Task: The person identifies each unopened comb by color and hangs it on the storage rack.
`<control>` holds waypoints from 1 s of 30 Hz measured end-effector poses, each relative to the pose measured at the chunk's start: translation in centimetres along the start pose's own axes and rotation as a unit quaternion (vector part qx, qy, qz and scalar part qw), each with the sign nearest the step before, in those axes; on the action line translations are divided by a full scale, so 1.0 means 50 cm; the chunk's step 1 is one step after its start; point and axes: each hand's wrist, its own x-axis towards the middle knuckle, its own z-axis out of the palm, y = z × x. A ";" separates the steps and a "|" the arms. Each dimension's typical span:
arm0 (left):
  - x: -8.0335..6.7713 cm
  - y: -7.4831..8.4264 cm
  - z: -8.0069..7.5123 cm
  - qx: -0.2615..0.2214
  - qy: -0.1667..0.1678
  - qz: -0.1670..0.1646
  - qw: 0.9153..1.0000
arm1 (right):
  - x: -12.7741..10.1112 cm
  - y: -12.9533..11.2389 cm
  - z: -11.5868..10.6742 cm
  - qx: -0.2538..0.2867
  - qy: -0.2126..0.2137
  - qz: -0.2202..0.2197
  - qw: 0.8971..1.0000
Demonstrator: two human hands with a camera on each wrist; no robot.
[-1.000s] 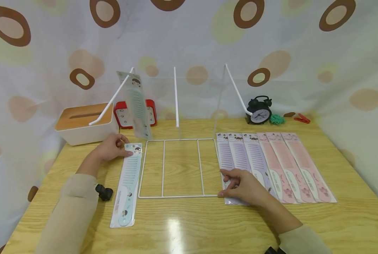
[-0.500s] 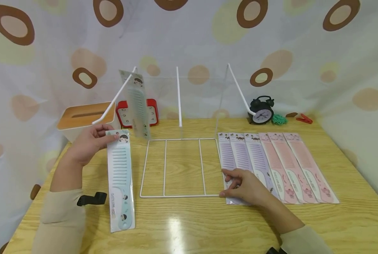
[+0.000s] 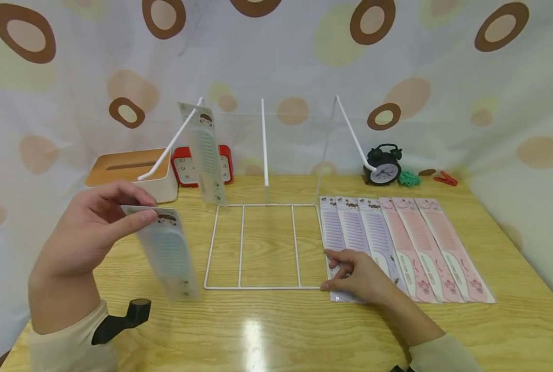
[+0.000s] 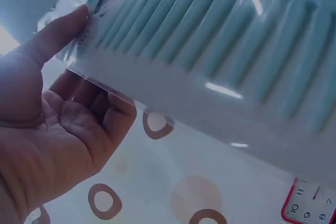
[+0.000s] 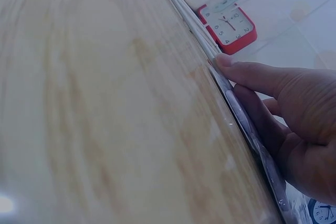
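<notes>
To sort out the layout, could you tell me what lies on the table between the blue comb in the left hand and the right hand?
In the head view, the flat base of the white wire rack lies between the blue comb and the right hand; bare wooden table shows through it.

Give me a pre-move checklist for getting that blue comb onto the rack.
1. Left hand pinches the blue comb at its top: ok.
2. Comb lifted off the table: ok.
3. Hang hole in the packet visible: cannot tell, blurred.
4. Left peg has room below the comb already hanging: ok.
5. Right hand rests on the purple comb, away from the rack base: ok.
</notes>
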 end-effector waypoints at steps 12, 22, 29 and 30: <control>0.029 0.018 0.038 -0.130 0.114 0.064 0.983 | -0.001 0.006 0.001 0.000 0.002 -0.004 1.000; 0.032 0.011 0.048 -0.178 0.144 0.096 0.969 | 0.002 0.002 -0.002 -0.004 -0.002 -0.010 1.000; 0.044 0.013 0.069 -0.145 0.193 0.086 0.967 | 0.000 0.000 -0.002 -0.002 -0.002 -0.008 1.000; 0.044 0.013 0.069 -0.140 0.193 0.084 0.968 | 0.000 -0.001 -0.002 -0.003 -0.002 -0.007 1.000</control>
